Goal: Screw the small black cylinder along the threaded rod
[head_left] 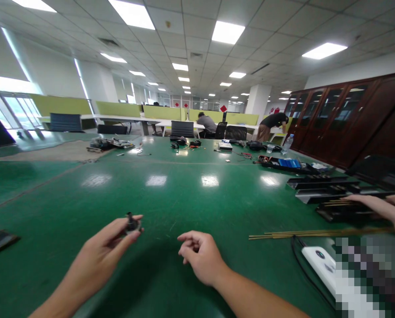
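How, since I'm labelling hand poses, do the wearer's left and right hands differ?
The left hand grips a small dark part; the right hand shows nothing held. The left hand's fingers reach out around that part, while the right hand's fingers curl loosely inward. Both are bare and over the green table, fingers pointing towards each other's side.

To your left, a dark flat object (0, 244) lies on the green table (171, 185); to your right you have thin yellowish rods (283, 234), a white device (320, 264) and a black cable (312, 281); farther back stands a clear bottle (287, 145).
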`<state>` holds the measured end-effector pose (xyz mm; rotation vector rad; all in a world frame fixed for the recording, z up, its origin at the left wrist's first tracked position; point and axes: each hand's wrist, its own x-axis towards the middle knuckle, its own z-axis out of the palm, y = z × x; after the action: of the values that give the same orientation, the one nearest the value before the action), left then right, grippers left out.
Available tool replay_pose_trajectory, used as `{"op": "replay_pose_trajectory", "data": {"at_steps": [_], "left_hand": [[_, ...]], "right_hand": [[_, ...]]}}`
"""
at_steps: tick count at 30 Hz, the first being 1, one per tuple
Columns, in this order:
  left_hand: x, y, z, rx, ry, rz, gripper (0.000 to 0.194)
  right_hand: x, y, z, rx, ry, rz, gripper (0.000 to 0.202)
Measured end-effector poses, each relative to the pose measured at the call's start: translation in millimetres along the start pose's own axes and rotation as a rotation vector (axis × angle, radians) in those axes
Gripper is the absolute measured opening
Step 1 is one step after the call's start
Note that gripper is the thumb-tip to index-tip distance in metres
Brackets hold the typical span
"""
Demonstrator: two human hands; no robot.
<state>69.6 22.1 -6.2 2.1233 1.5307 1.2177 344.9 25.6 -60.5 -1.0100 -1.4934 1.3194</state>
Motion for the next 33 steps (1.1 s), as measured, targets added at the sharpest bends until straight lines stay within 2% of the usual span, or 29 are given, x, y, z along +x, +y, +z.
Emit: {"op": "replay_pose_trajectory", "data": {"at_steps": [1, 3, 5, 7, 9, 12, 15, 22, 33], "left_hand": [[2, 8, 15.2, -0.035, -0.099, 0.022, 0.041], [5, 24, 43.7, -0.071, -0.21, 0.073, 0.039], [5, 32, 63.3, -0.112, -0.244, 0.059, 0.046], [1, 30, 71.6, -0.155, -0.243, 0.007, 0.051], [-3, 19, 71.4, -0.143, -0.237, 0.007, 0.046], [-9, 1, 66.5, -0.045, -0.213, 0.153, 0.035], [-11, -9, 66.3, -0.017, -0.22, 0.268, 0.033], [-8, -8, 72.3, -0.06, -0.291, 0.314, 0.036], [-12, -7, 71.8, -0.117, -0.276, 0.256, 0.041]], "right_hand": [[2, 0, -3, -0.027, 0.057, -0.017, 0.026], [4, 1, -7, -0.077, 0.126, -0.05, 0.032], [3, 1, -8, -0.151, 0.152, -0.095, 0.043], [-1, 1, -6, -0.253, 0.157, -0.14, 0.053], [-6, -1, -2, -0.344, 0.151, -0.175, 0.062], [-10, -7, 3, -0.41, 0.136, -0.214, 0.069], [-11, -14, 5, -0.456, 0.11, -0.231, 0.064], [-10, -21, 4, -0.558, 0.024, -0.261, 0.036], [-9, -20, 7, -0.582, 0.045, -0.286, 0.022]]}}
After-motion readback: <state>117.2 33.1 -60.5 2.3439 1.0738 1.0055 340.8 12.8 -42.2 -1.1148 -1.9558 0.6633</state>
